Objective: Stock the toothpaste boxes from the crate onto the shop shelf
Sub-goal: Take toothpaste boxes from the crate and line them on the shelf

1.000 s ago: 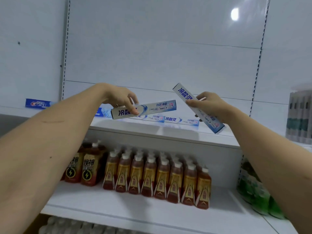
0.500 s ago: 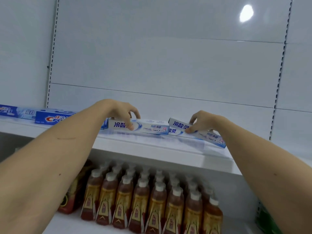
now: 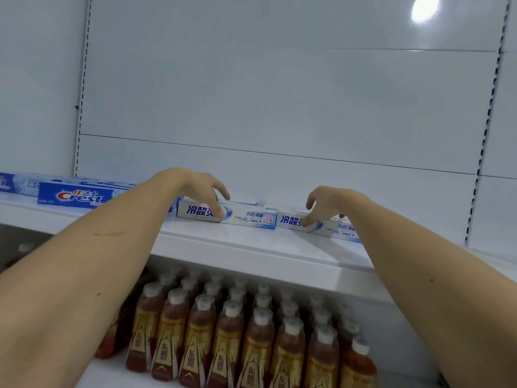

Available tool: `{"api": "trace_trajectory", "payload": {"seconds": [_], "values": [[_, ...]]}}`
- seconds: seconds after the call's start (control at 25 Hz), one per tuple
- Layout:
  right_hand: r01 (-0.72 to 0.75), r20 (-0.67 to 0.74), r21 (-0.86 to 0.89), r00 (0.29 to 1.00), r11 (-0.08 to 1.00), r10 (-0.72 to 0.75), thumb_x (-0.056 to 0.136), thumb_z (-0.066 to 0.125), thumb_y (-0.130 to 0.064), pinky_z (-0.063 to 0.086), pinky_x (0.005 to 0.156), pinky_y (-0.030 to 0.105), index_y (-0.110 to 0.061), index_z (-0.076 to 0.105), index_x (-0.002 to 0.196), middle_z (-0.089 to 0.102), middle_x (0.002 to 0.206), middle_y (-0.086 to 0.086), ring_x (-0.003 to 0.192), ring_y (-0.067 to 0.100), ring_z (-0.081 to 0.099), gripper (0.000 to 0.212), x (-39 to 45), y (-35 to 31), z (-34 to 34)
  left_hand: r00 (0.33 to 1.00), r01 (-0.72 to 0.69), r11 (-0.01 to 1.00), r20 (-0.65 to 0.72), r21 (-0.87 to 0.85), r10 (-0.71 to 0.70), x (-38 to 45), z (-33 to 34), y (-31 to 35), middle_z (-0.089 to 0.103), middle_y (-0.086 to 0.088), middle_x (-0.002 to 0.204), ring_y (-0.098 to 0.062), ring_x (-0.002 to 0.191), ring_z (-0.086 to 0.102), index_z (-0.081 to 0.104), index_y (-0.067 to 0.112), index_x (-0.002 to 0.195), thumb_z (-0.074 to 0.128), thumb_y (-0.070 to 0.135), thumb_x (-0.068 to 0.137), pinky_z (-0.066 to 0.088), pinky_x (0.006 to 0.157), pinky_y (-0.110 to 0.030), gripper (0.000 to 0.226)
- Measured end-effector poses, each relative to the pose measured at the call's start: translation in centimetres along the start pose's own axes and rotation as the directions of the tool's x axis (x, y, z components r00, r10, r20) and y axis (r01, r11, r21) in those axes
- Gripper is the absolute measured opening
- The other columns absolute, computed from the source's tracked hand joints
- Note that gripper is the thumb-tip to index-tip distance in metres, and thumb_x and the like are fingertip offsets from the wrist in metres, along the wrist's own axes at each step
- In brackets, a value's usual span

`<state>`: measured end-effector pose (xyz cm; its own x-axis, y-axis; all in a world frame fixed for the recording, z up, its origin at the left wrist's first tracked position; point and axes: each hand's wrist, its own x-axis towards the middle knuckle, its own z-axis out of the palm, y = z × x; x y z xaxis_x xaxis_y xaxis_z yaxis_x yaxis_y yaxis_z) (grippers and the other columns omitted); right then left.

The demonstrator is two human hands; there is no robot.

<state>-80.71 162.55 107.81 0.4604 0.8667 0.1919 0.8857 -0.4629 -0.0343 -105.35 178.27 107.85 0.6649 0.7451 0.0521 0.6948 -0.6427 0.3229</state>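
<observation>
Two white and blue toothpaste boxes lie end to end on the white upper shelf. My left hand grips the left toothpaste box, thumb on its front face and fingers curled over the top. My right hand holds the right toothpaste box the same way, and my forearm covers that box's right end. Another white box shows just behind the left one. The crate is out of view.
A blue Crest box and another blue box lie on the same shelf to the left. Rows of brown drink bottles fill the shelf below. The white back panel rises behind the shelf.
Both hands brought their boxes down from mid-air onto the shelf. The right box turned from tilted to flat and now lines up beside the left one. The view moved closer and up.
</observation>
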Motion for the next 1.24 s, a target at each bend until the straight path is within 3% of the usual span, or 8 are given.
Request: {"api": "trace_trajectory", "payload": {"seconds": [0.12, 0.32, 0.44, 0.52, 0.6, 0.76, 1.04, 1.24], "values": [[0.002, -0.076, 0.05, 0.997, 0.999, 0.002, 0.088, 0.066, -0.043, 0.043, 0.094, 0.039, -0.008, 0.056, 0.131, 0.054, 0.135, 0.006, 0.121, 0.03, 0.052, 0.057, -1.6, -0.6, -0.6, 0.997, -0.044, 0.999, -0.062, 0.003, 0.044, -1.8, -0.1, 0.7, 0.054, 0.002, 0.135, -0.022, 0.122, 0.051, 0.053, 0.035, 0.133, 0.076, 0.043, 0.08, 0.035, 0.111, -0.041, 0.058], [-0.012, -0.174, 0.199, 0.984, 0.98, 0.048, 0.094, 0.058, -0.034, 0.045, 0.099, 0.043, 0.002, 0.059, 0.125, 0.059, 0.131, 0.018, 0.119, 0.033, 0.056, 0.048, -6.9, -2.9, -1.1, 0.967, -0.183, 0.97, -0.206, -0.163, 0.147, -6.5, 0.3, 2.0, 0.05, -0.004, 0.141, -0.021, 0.114, 0.052, 0.051, 0.026, 0.138, 0.063, 0.042, 0.092, 0.036, 0.103, -0.033, 0.05], [0.017, -0.226, 0.378, 0.971, 0.926, 0.074, 0.097, 0.052, -0.033, 0.043, 0.103, 0.046, 0.008, 0.055, 0.127, 0.057, 0.131, 0.023, 0.121, 0.037, 0.054, 0.051, -10.8, -4.7, -1.1, 0.949, -0.247, 0.914, -0.273, -0.322, 0.16, -9.4, 1.1, 2.5, 0.048, -0.004, 0.144, -0.021, 0.118, 0.05, 0.05, 0.025, 0.139, 0.058, 0.044, 0.095, 0.035, 0.101, -0.032, 0.049], [0.063, -0.245, 0.583, 0.964, 0.81, 0.102, 0.099, 0.049, -0.035, 0.044, 0.103, 0.044, 0.009, 0.052, 0.13, 0.059, 0.127, 0.023, 0.116, 0.037, 0.056, 0.054, -13.2, -5.7, -1.0, 0.943, -0.272, 0.86, -0.298, -0.432, 0.149, -11.7, 1.6, 2.7, 0.046, -0.003, 0.147, -0.022, 0.128, 0.046, 0.049, 0.025, 0.14, 0.053, 0.048, 0.096, 0.033, 0.102, -0.032, 0.05], [0.108, -0.252, 0.773, 0.957, 0.625, 0.146, 0.1, 0.047, -0.04, 0.043, 0.103, 0.042, 0.002, 0.051, 0.133, 0.057, 0.128, 0.014, 0.114, 0.029, 0.054, 0.054, -15.3, -6.3, -0.9, 0.945, -0.272, 0.81, -0.301, -0.519, 0.125, -14.2, 1.6, 3.2, 0.041, 0.0, 0.151, -0.022, 0.138, 0.037, 0.045, 0.024, 0.144, 0.045, 0.054, 0.097, 0.028, 0.107, -0.036, 0.055], [0.141, -0.21, 0.94, 0.956, 0.31, 0.203, 0.099, 0.037, -0.054, 0.039, 0.105, 0.041, -0.012, 0.045, 0.141, 0.048, 0.143, 0.006, 0.13, 0.024, 0.046, 0.06, -19.2, -7.2, -1.1, 0.945, -0.257, 0.69, -0.324, -0.676, 0.034, -18.6, 1.8, 4.1, 0.034, -0.001, 0.157, -0.023, 0.147, 0.024, 0.039, 0.025, 0.149, 0.029, 0.061, 0.098, 0.017, 0.116, -0.043, 0.063], [0.219, -0.237, 0.966, 0.962, 0.137, 0.137, 0.102, 0.027, -0.053, 0.032, 0.112, 0.046, -0.017, 0.046, 0.144, 0.047, 0.146, 0.003, 0.134, 0.022, 0.043, 0.058, -27.6, -8.4, 2.5, 0.905, -0.338, 0.459, -0.418, -0.822, -0.081, -26.2, 7.2, 6.2, 0.046, -0.008, 0.147, -0.02, 0.134, 0.039, 0.047, 0.023, 0.143, 0.022, 0.054, 0.102, 0.025, 0.103, -0.038, 0.057], [0.145, -0.15, 0.988, 0.983, 0.047, 0.106, 0.103, 0.026, -0.052, 0.03, 0.114, 0.046, -0.02, 0.055, 0.134, 0.055, 0.138, -0.001, 0.13, 0.018, 0.047, 0.053, -32.8, -9.2, 11.0, 0.936, -0.261, 0.416, -0.334, -0.871, -0.111, -30.8, 16.8, 5.4, 0.051, 0.0, 0.145, -0.02, 0.141, 0.035, 0.05, 0.028, 0.14, 0.019, 0.058, 0.101, 0.018, 0.116, -0.048, 0.059]]}}
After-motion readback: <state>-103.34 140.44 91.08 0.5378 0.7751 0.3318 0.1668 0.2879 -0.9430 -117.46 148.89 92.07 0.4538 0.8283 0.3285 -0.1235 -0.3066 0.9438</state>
